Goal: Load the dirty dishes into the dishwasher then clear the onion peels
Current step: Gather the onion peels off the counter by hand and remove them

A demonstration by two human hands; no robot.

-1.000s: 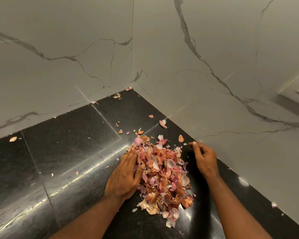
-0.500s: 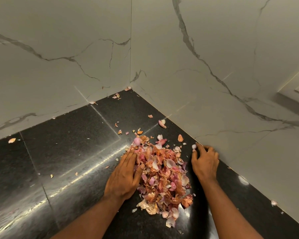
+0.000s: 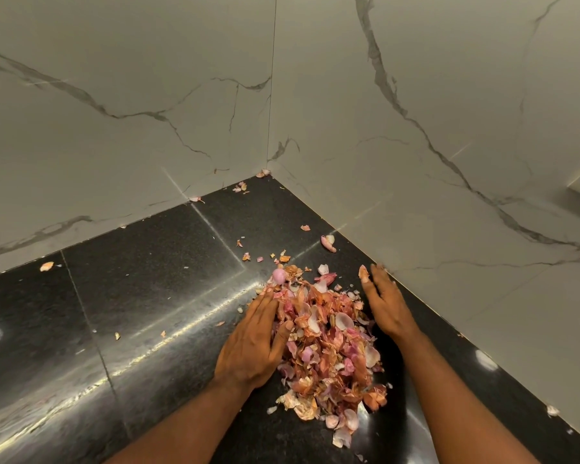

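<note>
A heap of pink and orange onion peels (image 3: 329, 343) lies on the black granite counter (image 3: 141, 296) near the wall corner. My left hand (image 3: 253, 343) lies flat with straight fingers against the heap's left side, thumb on the peels. My right hand (image 3: 384, 304) is flat with straight fingers along the heap's right side, close to the wall, fingertips beside a loose orange peel (image 3: 363, 272). Neither hand holds anything. No dishes or dishwasher are in view.
White marble walls (image 3: 416, 162) meet in a corner behind the counter. Scattered loose peels (image 3: 328, 243) lie toward the corner, along the left wall (image 3: 46, 266), and at the right wall's foot (image 3: 552, 410).
My right hand has uncurled from a pinch near the wall and flattened with straight fingers beside the heap. My left hand has stayed against the heap's left side.
</note>
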